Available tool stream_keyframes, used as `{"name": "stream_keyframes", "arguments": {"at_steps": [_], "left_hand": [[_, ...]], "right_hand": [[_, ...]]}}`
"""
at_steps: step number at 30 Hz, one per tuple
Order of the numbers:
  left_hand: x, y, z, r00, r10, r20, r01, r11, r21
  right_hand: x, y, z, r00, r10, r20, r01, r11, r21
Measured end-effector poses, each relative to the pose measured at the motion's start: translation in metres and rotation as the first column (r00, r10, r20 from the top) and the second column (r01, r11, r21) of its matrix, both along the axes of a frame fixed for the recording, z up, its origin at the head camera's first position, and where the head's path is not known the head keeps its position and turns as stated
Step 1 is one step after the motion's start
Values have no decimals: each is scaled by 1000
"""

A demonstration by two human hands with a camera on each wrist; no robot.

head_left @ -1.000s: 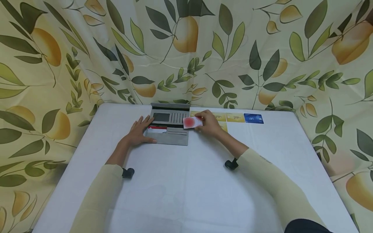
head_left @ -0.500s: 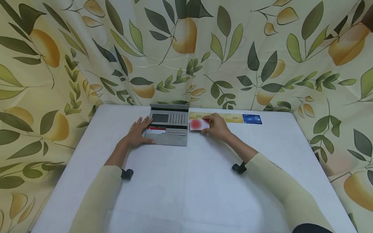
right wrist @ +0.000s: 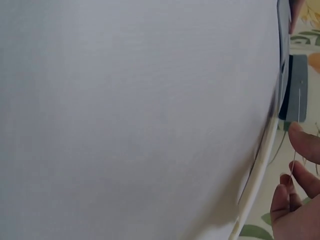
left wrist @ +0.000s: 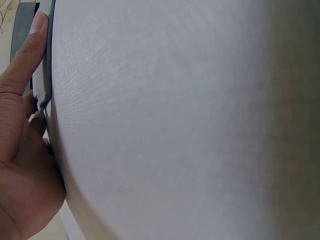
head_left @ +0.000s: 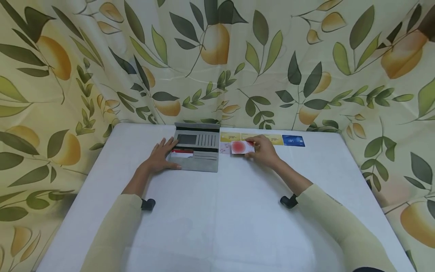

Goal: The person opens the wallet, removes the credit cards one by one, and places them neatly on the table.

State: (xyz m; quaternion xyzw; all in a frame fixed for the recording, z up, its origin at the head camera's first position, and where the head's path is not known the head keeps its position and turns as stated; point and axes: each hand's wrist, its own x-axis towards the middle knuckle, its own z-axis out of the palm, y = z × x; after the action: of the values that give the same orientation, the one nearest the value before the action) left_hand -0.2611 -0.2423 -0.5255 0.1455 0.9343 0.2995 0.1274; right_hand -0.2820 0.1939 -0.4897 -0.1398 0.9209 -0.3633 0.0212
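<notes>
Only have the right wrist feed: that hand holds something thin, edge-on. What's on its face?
Observer: Head view: the right hand pinches a white card with a round red patch.
Operator: Left hand?
Observer: Touching the left edge of the open wallet.
Operator: Other cards on the table?
Observer: Yes, a row of yellow cards with a blue card at its right end.
</notes>
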Motion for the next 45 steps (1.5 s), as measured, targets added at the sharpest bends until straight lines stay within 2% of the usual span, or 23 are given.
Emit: {"name": "stream_keyframes", "arguments": {"at_steps": [11, 22, 33, 40, 45], "left_hand": [[5, 0, 4, 1000, -2, -9, 2, 1000, 29], [7, -1, -5, 1000, -16, -1, 16, 1000, 26], [5, -3, 1, 1000, -22, -11, 23, 999, 33], [4, -2, 4, 1000, -15, -19, 16, 999, 28], [3, -3, 4, 1000, -12, -13, 12, 1000, 18]], "right_hand": [[2, 25, -7, 1000, -18, 11, 18, 1000, 15], [7, 55, -17, 996, -48, 72, 46, 998, 35], [17, 83, -12, 990, -112, 91, 106, 992, 68], [15, 99, -13, 989, -135, 54, 130, 988, 87], [14, 106, -12, 983, -159, 87, 151, 984, 90]]}}
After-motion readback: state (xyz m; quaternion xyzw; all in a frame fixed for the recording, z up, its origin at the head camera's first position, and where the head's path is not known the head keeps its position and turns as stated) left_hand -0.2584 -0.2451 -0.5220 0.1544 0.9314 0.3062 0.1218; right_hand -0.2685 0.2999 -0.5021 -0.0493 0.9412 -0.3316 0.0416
